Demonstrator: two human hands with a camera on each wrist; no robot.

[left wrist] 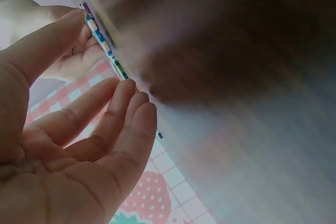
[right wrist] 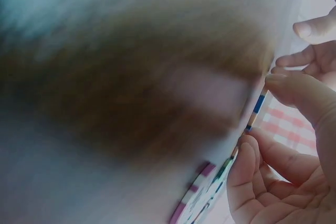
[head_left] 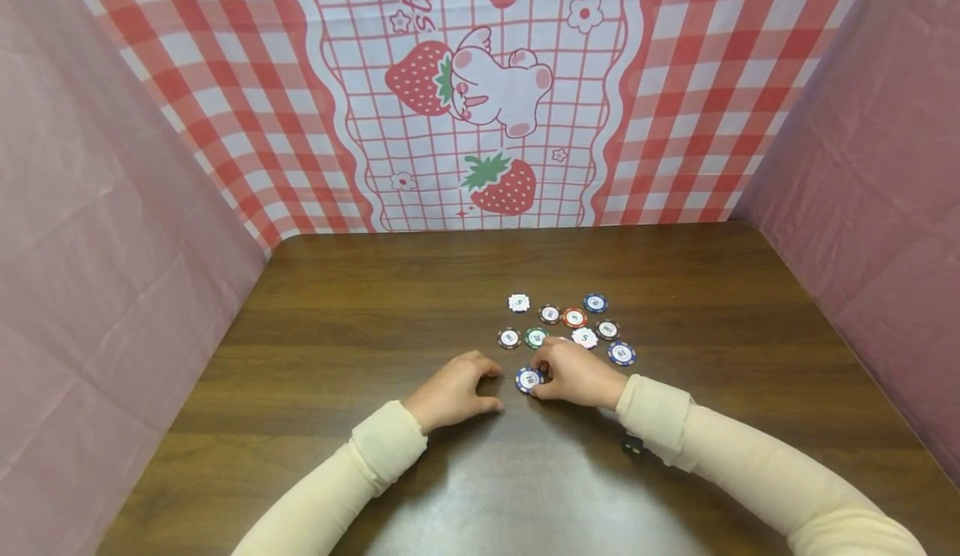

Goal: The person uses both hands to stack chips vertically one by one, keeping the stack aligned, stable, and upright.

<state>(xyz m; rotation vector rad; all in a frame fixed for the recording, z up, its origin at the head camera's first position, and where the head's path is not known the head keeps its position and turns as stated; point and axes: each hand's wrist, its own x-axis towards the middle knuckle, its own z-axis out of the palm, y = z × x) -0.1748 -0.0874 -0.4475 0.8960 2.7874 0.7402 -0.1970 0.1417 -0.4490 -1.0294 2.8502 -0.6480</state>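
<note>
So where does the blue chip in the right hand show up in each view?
Head: blue chip just right of centre, below the middle, face visible.
Left wrist: seemingly the edge-on blue chip, upper left.
Right wrist: blue chip edge-on, right of centre.
Shared landmark: red-and-white checked cloth.

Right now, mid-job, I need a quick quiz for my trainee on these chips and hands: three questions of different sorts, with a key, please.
1. Multiple choice: what does the left hand hold? A) a white chip; B) a black chip; C) nothing.
2. True or false: seen from the person's side, the green chip lies to the left of the red chip.
3. Fill in the colour: the right hand has its thumb and a finger on a ____-and-white chip.

Key: 1. C. 2. True. 3. Blue.
</note>
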